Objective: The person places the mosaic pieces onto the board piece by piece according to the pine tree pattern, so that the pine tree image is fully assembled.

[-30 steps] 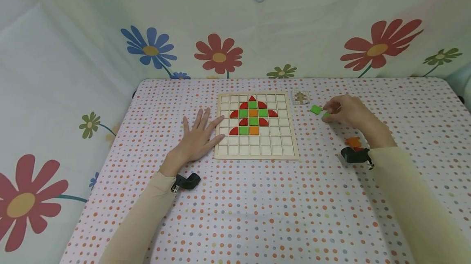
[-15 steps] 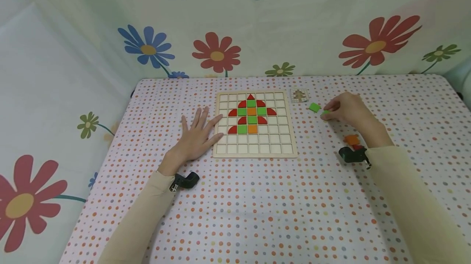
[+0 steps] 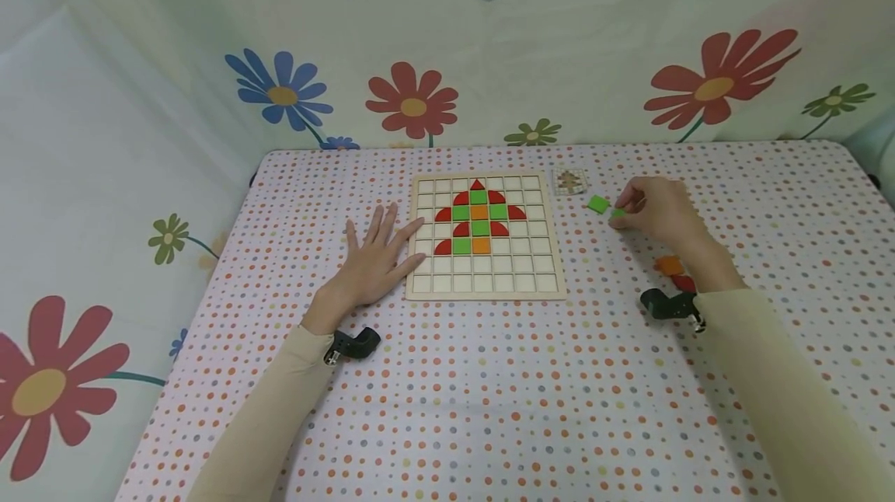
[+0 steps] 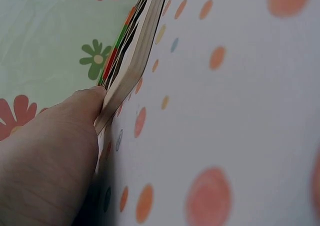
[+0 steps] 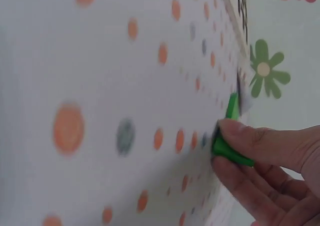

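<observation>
My left hand (image 3: 370,265) lies flat with spread fingers at the left edge of a wooden grid board (image 3: 485,294); thumb and forefinger touch its rim. Red, green and orange tiles form a tree-like figure in the board's squares. To the right of the board, my right hand (image 3: 660,210) pinches a green square tile (image 5: 227,151) between thumb and fingers, close over the table. Another green tile (image 3: 598,204) lies just left of those fingers. In the left wrist view, the left thumb (image 4: 82,105) presses against the board's edge (image 4: 132,68).
A small pattern card (image 3: 569,181) with a brown tree lies off the board's upper right corner. An orange tile (image 3: 669,266) and a red tile (image 3: 684,283) lie beside the right wrist. A flowered curtain (image 3: 587,59) hangs behind the dotted tablecloth (image 3: 489,393).
The head view has shifted slightly. The right wrist has moved a little, showing more of the red tile; its fingers stay at the green tile. The left hand keeps its place at the board.
</observation>
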### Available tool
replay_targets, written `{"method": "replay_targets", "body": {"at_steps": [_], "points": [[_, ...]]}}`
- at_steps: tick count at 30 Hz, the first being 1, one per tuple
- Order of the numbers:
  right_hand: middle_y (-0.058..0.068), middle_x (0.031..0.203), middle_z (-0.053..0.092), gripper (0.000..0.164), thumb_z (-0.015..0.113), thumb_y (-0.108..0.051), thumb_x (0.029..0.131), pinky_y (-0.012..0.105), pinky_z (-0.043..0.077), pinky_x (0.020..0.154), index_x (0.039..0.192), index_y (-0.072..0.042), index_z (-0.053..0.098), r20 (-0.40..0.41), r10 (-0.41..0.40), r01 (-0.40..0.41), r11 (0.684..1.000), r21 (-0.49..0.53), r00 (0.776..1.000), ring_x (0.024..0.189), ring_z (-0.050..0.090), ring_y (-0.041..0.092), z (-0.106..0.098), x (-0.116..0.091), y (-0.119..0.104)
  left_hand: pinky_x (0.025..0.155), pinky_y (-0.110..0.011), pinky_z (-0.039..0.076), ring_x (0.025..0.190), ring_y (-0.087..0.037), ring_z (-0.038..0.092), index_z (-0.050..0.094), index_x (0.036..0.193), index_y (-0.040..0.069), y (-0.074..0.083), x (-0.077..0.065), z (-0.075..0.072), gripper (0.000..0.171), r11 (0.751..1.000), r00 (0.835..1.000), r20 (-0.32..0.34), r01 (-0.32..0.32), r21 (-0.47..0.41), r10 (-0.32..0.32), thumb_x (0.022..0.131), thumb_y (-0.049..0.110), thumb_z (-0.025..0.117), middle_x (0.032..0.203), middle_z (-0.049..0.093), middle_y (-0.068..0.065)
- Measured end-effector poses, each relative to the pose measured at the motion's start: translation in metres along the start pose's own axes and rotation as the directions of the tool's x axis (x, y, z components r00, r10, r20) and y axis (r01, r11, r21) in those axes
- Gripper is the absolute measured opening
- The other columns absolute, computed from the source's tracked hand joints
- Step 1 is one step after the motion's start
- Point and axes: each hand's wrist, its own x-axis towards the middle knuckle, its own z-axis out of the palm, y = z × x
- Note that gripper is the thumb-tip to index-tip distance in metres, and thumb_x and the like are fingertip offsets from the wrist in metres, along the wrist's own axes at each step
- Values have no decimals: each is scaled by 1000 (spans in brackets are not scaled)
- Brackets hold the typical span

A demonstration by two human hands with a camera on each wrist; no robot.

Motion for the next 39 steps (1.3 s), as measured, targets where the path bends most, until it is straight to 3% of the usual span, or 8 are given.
{"method": "replay_targets", "body": {"at_steps": [6, 11, 15, 19, 27, 39], "points": [[21, 91, 69, 18, 82, 6, 85, 41, 50, 74, 95, 5, 68, 19, -149, 148, 987, 56, 989, 85, 64, 34, 10, -7, -40, 115, -74, -17, 160, -36, -13, 24, 169, 26, 0, 1, 0, 69, 1000, 1000, -4, 1, 0, -1, 109, 52, 45, 175, -6, -16], [14, 90, 72, 14, 82, 7, 85, 39, 54, 77, 93, 2, 72, 116, -311, 295, 946, 137, 943, 86, 67, 29, 29, -4, -82, 115, -73, -19, 160, -35, -15, 23, 169, 26, 1, 1, 0, 68, 1000, 1000, 4, 8, -3, -8, 109, 53, 43, 175, -7, -15], [10, 90, 73, 11, 82, 6, 87, 36, 54, 77, 93, 0, 74, 179, -370, 337, 922, 190, 912, 85, 66, 24, 45, 0, -101, 116, -73, -19, 160, -33, -15, 22, 169, 27, 2, 3, 1, 69, 1000, 1000, 15, 5, 1, -5, 109, 55, 42, 175, -8, -14], [11, 93, 74, 11, 79, 9, 88, 37, 55, 78, 95, 2, 76, 203, -383, 341, 915, 216, 901, 84, 66, 24, 55, 3, -107, 115, -74, -18, 160, -35, -13, 24, 168, 25, 4, 3, 1, 68, 1000, 1000, 6, -9, -10, 9, 109, 52, 44, 175, -6, -16], [14, 98, 75, 12, 75, 9, 91, 40, 55, 79, 101, 3, 78, 246, -350, 304, 930, 205, 904, 88, 67, 26, 60, 3, -106, 116, -73, -18, 160, -33, -15, 22, 169, 26, 3, 4, 1, 69, 1000, 1000, 13, 3, 10, -3, 109, 54, 43, 175, -8, -14], [17, 105, 73, 14, 79, 7, 89, 42, 57, 84, 103, 4, 81, 261, -331, 322, 944, 78, 907, 97, 66, 30, 69, 4, -117, 116, -72, -19, 160, -33, -16, 22, 169, 27, 0, 3, 2, 69, 1000, 1000, 19, 17, 4, -17, 109, 55, 41, 175, -8, -14]]}}
